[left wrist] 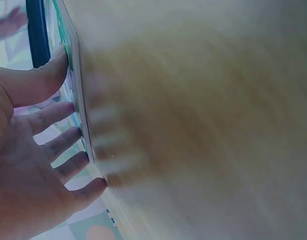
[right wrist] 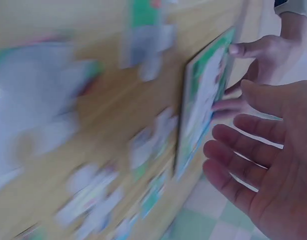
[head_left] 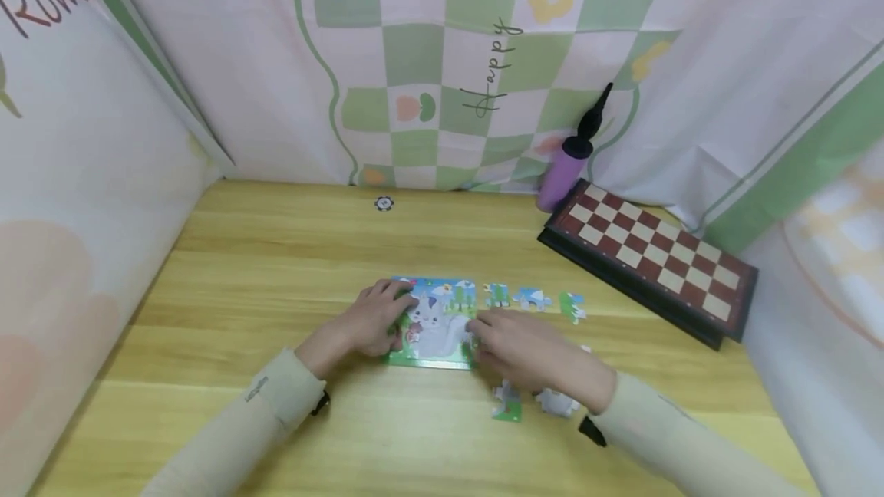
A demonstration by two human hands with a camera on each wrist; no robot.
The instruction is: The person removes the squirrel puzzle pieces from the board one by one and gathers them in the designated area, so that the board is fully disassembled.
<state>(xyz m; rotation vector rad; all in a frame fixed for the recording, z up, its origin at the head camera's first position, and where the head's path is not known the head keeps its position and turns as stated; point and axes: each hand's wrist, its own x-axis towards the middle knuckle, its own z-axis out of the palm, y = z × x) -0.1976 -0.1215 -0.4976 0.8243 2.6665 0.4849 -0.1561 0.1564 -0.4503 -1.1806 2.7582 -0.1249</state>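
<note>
A jigsaw puzzle board (head_left: 438,328) with a grey squirrel picture lies flat on the table, between both hands. My left hand (head_left: 376,317) rests at its left side; in the left wrist view the fingers (left wrist: 68,140) are spread and fairly straight along the board's edge. At the right edge, my right hand (head_left: 518,343) overlaps the picture's border. The right wrist view shows its fingers (right wrist: 243,140) loosely bent with nothing between them, close to the board (right wrist: 203,100). Loose jigsaw pieces (head_left: 532,298) lie right of the board, and a green-and-grey piece (head_left: 507,403) lies nearer me.
A folded chessboard case (head_left: 649,259) sits at the right, with a purple hand pump (head_left: 562,175) standing behind it. Toward the back of the wooden table (head_left: 276,251) is a small round chip (head_left: 384,203). Printed curtains (head_left: 414,60) surround the table's back and sides.
</note>
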